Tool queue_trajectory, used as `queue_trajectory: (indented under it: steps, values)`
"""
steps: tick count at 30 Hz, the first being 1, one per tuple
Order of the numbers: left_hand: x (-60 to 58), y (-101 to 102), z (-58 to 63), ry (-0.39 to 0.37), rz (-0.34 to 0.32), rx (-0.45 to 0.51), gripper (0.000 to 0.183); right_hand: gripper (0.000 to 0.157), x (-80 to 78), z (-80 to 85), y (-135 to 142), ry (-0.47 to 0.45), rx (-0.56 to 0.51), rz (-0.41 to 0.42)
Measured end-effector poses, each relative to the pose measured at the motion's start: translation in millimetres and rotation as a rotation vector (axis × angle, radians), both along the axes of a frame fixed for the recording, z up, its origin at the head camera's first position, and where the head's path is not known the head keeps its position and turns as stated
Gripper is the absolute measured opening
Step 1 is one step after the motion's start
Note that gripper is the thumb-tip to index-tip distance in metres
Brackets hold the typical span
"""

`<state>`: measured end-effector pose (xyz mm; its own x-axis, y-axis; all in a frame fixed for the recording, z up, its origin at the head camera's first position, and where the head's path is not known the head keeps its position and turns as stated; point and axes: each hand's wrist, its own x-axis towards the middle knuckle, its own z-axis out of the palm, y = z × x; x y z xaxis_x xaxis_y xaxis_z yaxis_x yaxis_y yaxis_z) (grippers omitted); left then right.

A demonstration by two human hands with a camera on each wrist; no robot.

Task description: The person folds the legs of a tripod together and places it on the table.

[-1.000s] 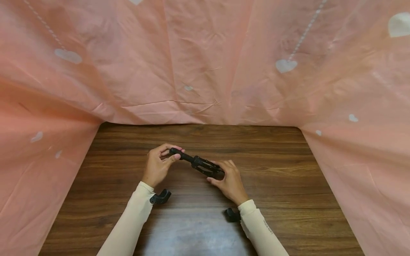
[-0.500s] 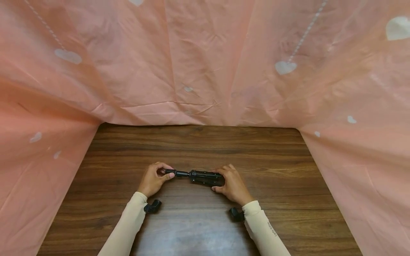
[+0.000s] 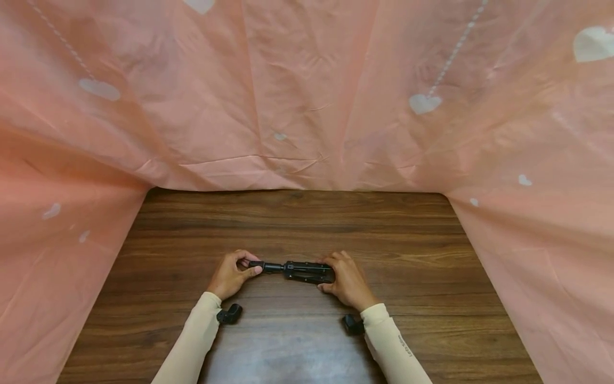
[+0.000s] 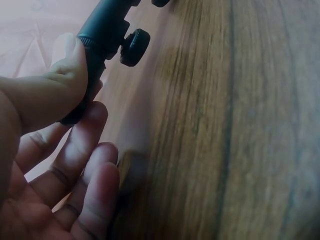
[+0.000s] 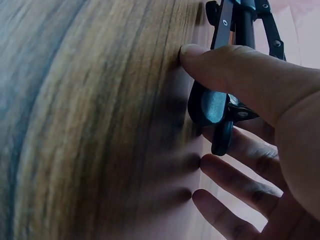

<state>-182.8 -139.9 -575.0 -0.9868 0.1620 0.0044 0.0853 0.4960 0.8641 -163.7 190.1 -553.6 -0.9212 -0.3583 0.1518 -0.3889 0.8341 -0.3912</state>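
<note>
A black mini tripod lies level across the middle of the wooden table, its legs folded together toward the right. My left hand pinches the slim head end between thumb and fingers. In the left wrist view a round knob sticks out from the tripod's side, just beyond my thumb. My right hand grips the leg end, with the thumb at the near side and the fingers over the far side. The right wrist view shows the rounded foot of a leg below my thumb.
The brown wooden table spreads around both hands. A pink curtain with white hearts encloses its back and both sides. Black wrist mounts stick out from the cream sleeves.
The tripod has come down toward me and turned from slanted to nearly level. Its spread legs have folded closer together. Both hands kept hold of it.
</note>
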Motion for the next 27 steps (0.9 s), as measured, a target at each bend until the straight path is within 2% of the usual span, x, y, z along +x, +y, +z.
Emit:
queue_trajectory:
  steps: [10, 17, 21, 24, 27]
  values:
    - [-2.1, -2, -1.2, -0.018, 0.013, -0.011, 0.018, 0.059, -3.3, 1.5, -1, -0.049, 0.004, 0.026]
    - [-0.2, -5, -3.0, -0.044, -0.018, 0.020, 0.019, 0.064, -3.1, -2.0, -1, -0.040, -0.025, 0.034]
    - [-0.1, -2, -2.1, -0.010, -0.053, 0.033, 0.024, 0.072, -2.9, -1.6, 2, -0.090, -0.092, 0.019]
    - [1.4, -1, -2.3, 0.043, -0.077, 0.048, 0.031, 0.073, -2.0, 1.7, 6, -0.153, -0.143, -0.005]
    - [5.8, -2, -0.4, 0.102, -0.066, 0.051, 0.039, 0.073, 0.6, 8.5, 11, -0.185, -0.168, -0.022]
